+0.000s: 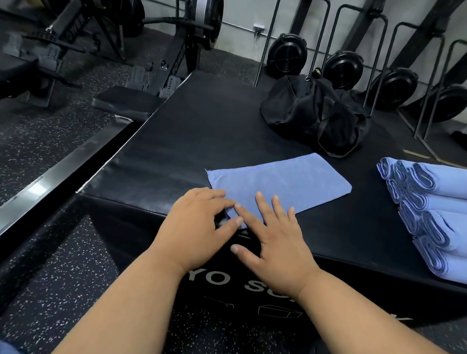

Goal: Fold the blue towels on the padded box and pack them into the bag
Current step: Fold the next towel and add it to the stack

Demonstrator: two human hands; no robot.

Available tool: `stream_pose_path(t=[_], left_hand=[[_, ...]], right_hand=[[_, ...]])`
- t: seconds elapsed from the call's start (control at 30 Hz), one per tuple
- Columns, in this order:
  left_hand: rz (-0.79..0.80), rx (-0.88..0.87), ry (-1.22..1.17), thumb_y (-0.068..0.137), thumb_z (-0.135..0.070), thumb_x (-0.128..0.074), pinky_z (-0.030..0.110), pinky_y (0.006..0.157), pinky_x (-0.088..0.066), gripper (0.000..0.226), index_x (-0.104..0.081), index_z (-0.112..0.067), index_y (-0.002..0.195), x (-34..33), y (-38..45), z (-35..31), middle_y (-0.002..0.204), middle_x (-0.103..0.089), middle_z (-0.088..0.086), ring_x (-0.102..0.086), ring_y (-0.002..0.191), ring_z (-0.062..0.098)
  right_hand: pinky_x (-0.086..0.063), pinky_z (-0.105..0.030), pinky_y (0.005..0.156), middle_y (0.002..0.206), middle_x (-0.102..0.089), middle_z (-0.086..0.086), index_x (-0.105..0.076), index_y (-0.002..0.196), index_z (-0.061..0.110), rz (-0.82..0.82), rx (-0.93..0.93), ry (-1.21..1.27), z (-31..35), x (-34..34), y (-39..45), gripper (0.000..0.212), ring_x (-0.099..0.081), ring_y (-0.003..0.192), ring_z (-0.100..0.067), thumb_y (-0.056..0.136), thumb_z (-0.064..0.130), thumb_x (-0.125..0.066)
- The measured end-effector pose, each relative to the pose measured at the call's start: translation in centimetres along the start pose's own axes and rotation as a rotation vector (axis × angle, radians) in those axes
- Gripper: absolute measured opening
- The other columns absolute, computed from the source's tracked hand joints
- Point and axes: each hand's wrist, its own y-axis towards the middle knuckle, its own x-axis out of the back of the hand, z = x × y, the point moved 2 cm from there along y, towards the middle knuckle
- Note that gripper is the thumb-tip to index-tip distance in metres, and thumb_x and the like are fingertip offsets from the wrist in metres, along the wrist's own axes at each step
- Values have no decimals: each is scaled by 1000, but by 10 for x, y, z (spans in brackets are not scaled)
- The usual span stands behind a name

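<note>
Gym floor and equipment around the work area.

A black rubber floor flecked with white spread below and to the left. Black rowing machines with round flywheel housings stood at the upper left, their rails reaching forward, and a flat black padded seat lay on the floor near them. Along the pale back wall, several black disc-shaped fan units on thin metal frames stood in a row. A long grey metal rail ran diagonally across the left.
</note>
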Motion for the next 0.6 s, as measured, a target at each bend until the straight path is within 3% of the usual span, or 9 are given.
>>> stream_pose_path(t=[0.1,0.2,0.27,0.33,0.43,0.53,0.6], left_hand=[[33,49,50,102,-58,-51,26,123,-22,41,-69,-41,134,1,4,1,155,-52,-17,-33,150,9],[47,80,136,108,-55,-40,26,124,-16,50,-58,-33,149,-1,9,3,163,-43,-15,-28,155,17],[29,95,185,109,-53,-31,33,121,-27,54,-58,-31,149,-3,11,7,162,-46,-11,-36,150,21],[-24,104,193,103,-53,-27,40,107,-43,58,-68,-29,136,-3,13,10,144,-62,-8,-52,131,23],[-75,173,133,100,-51,-31,43,92,-48,47,-70,-30,115,0,19,12,112,-68,-15,-57,110,22],[-101,249,51,104,-46,-42,45,93,-46,35,-66,-33,125,3,26,11,114,-70,-10,-58,112,28],[-110,307,66,106,-46,-46,44,94,-43,41,-61,-31,141,2,31,10,125,-68,-3,-56,118,29]], right_hand=[[10,-56,129,176,10,6,0,158,64,18,-24,36,3,0,2,71,19,161,-27,96,80,-30],[11,-56,128,177,6,6,-6,158,64,17,-67,62,8,2,5,68,19,161,-26,94,81,-21],[13,-56,127,176,8,6,-4,158,64,35,-88,60,12,2,6,68,21,160,-26,95,81,-24],[15,-57,127,176,10,6,-2,158,63,50,-96,54,15,3,6,69,24,160,-26,97,79,-30],[17,-55,126,176,11,8,-3,159,61,51,-95,82,17,7,5,70,26,159,-22,98,77,-33],[18,-51,127,176,10,10,-7,161,58,41,-88,145,17,8,4,71,26,159,-18,97,75,-33],[18,-48,127,176,9,11,-9,163,54,38,-76,159,17,9,3,71,24,159,-15,99,72,-34]])
